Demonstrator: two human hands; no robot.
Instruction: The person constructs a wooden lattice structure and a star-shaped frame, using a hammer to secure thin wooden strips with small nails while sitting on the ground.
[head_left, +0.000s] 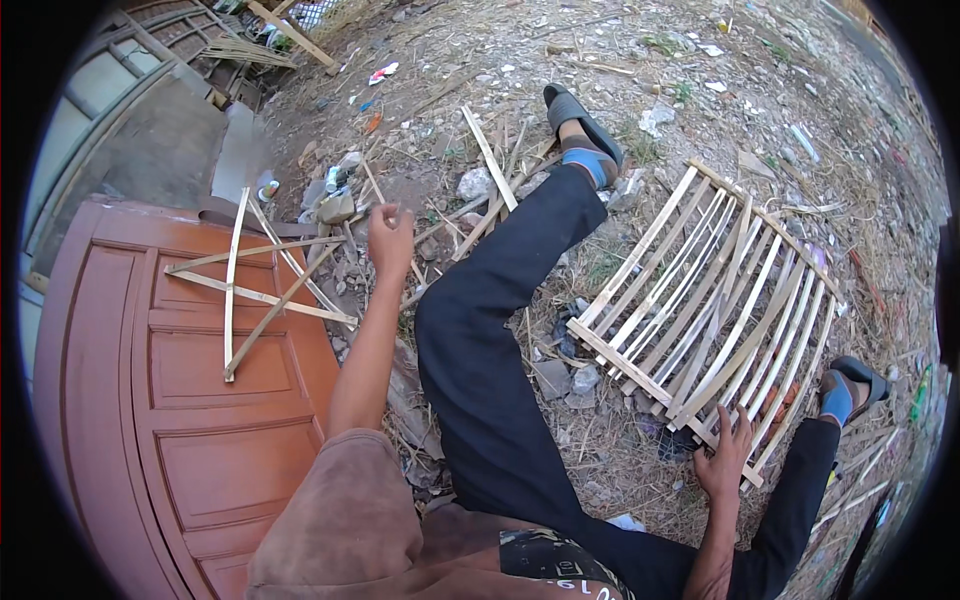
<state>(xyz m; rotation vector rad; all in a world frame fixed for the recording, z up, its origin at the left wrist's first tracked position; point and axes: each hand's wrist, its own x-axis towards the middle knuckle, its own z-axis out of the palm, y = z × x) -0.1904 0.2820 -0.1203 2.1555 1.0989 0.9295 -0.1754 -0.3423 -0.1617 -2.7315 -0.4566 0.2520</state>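
Above the ground beside the brown door, my left hand [390,240] is raised with its fingers curled in. What it holds, if anything, I cannot make out. My right hand [727,455] lies with fingers spread on the near edge of a slatted bamboo panel [640,258]. Thin pale strips run between two end bars on this panel, several of them bowed and some crossing others. It leans over the ground between my legs. On the door lies a star [232,300] made of crossed bamboo strips, at the left.
The reddish-brown panelled door [222,365] lies flat at my left. Loose bamboo strips [492,160] and stones lie near my left foot [588,150]. My right foot [855,390] is beside the slatted panel. Rubble, dry grass and litter cover the ground. A grey wall [150,150] stands behind.
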